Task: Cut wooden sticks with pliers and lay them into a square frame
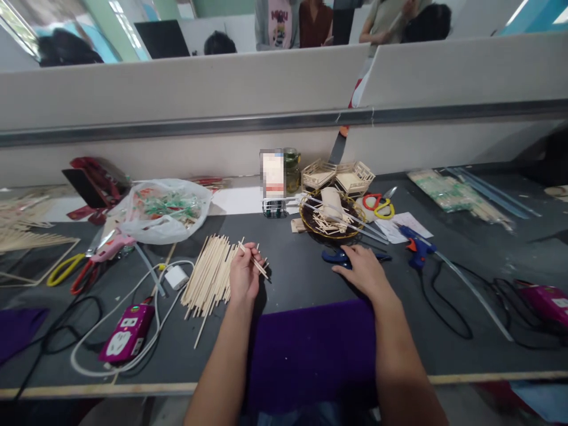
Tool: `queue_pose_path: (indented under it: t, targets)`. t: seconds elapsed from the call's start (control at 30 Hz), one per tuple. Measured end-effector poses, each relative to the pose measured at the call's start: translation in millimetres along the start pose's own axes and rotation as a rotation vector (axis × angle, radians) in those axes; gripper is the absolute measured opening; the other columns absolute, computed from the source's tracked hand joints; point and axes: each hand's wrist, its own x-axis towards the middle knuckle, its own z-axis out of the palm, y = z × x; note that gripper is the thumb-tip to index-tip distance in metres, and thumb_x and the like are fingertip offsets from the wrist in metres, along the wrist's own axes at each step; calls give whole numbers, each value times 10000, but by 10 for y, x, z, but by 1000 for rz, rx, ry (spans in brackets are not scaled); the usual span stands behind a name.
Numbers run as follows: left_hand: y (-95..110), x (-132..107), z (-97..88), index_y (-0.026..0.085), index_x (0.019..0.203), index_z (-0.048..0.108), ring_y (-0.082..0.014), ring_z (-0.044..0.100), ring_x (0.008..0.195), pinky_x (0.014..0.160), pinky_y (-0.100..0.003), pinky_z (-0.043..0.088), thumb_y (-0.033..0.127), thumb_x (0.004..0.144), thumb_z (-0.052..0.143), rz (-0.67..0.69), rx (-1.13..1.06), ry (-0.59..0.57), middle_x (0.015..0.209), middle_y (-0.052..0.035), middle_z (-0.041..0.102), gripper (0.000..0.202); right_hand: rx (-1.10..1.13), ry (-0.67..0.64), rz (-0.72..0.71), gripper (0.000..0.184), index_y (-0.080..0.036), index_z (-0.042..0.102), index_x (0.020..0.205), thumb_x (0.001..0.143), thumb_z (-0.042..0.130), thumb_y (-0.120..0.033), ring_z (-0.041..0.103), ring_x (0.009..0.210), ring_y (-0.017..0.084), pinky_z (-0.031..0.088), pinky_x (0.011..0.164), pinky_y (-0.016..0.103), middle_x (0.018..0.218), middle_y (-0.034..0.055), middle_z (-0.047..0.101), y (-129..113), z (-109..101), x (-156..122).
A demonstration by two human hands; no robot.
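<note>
My left hand [245, 273] is closed round a few thin wooden sticks [260, 267], held at a slant. Beside it, to the left, a loose pile of the same sticks [207, 278] lies on the dark table. My right hand [361, 267] rests from above on a blue-handled hand cutter [333, 256], thumb and fingers bent about its middle. The handles show to the left of this hand and the other end to the right; the middle is hidden. Nearest the right hand, at the back, a round basket [304, 220] bears short cut sticks and a pale roll.
A purple cloth [313, 355] covers the front edge. At right lie a blue glue gun [417, 248] with cord and red-yellow scissors [384, 207]. Left are a plastic bag [177, 228], a pink glue gun [109, 247] and a magenta power box [127, 334]. Stick-built trays [355, 177] stand behind.
</note>
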Motion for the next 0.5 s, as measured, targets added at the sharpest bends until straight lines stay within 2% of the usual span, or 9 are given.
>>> queue_pose_path:
  t: [0.07, 0.17, 0.27, 0.37, 0.43, 0.5]
  targets:
    - [-15, 23, -26, 178, 884, 577, -98, 600, 632, 652, -254, 518, 310, 729, 747, 8, 24, 15, 735, 2, 627, 266, 137, 93, 4, 366, -159, 633, 1134, 861, 559, -390, 608, 953, 297, 465, 857, 456, 1029, 146, 654, -143, -33, 20]
    - [-41, 2, 4, 195, 928, 536, -157, 675, 769, 784, -346, 533, 313, 699, 776, 11, 44, -10, 840, -35, 689, 352, 384, 186, 2, 311, -171, 639, 1122, 934, 448, -328, 639, 891, 227, 493, 804, 355, 1000, 115, 676, -546, -99, 63]
    - [-58, -79, 91, 199, 912, 506, -183, 689, 856, 864, -372, 504, 363, 714, 763, 65, 96, -87, 917, -58, 711, 364, 601, 30, -89, 249, -198, 650, 1078, 921, 480, -291, 667, 857, 190, 503, 764, 296, 979, 78, 714, -995, -108, 111]
    - [-86, -188, 194, 200, 877, 493, -214, 653, 1020, 946, -388, 453, 418, 776, 704, 146, 200, -249, 1081, -108, 705, 320, 672, -113, -156, 346, -206, 569, 1222, 882, 536, -261, 673, 943, 207, 498, 812, 311, 1044, 66, 723, -1310, -48, 159]
    - [-114, -241, 244, 200, 858, 498, -231, 571, 1176, 1002, -394, 405, 423, 816, 662, 185, 269, -366, 1190, -141, 669, 279, 683, -116, -124, 387, -187, 533, 1261, 877, 518, -233, 684, 921, 218, 497, 786, 310, 1012, 69, 732, -1409, 14, 182]
    - [-131, -259, 257, 199, 860, 511, -231, 499, 1260, 1038, -395, 366, 416, 850, 618, 223, 349, -439, 1244, -154, 640, 242, 678, -85, -86, 336, -189, 572, 1205, 883, 479, -218, 694, 858, 219, 493, 747, 298, 949, 67, 741, -1420, 81, 192]
